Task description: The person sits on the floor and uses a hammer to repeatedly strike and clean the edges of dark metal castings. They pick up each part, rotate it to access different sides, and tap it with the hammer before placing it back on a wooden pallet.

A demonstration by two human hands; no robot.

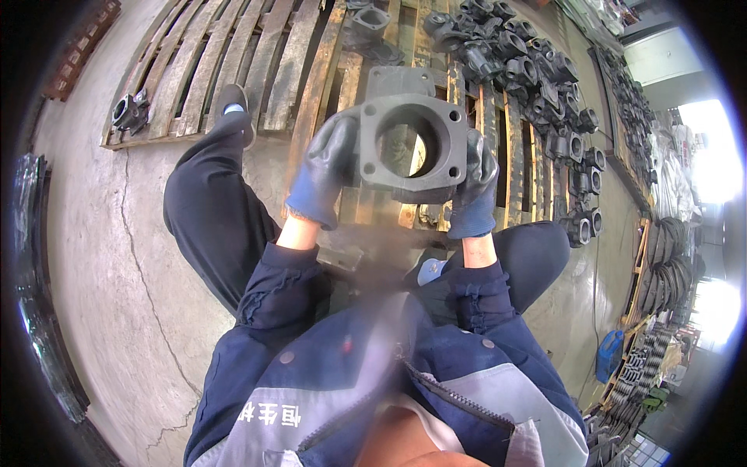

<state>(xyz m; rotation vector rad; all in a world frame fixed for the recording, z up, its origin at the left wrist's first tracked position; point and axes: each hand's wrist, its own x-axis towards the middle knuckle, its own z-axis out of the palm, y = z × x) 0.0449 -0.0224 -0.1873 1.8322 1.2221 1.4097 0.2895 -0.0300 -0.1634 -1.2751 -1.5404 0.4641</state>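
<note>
Held up in front of me is a dark grey cast metal housing [376, 167], with a square flange, a wide round bore and bolt holes at its corners. My left hand [329, 159], in a blue glove with a dark coated palm, grips its left side. On its right side my right hand [476, 183], gloved the same way, is closed round the edge. Some fingers of both hands are hidden behind the casting. Through the bore, part of the wooden pallet beneath shows.
Slatted wooden pallets [272, 70] lie ahead. Many similar castings [537, 70] are heaped at the right, and one casting [128, 113] sits on the left pallet's corner. Another casting [369, 22] stands straight ahead. A blue jug [610, 354] is at the lower right.
</note>
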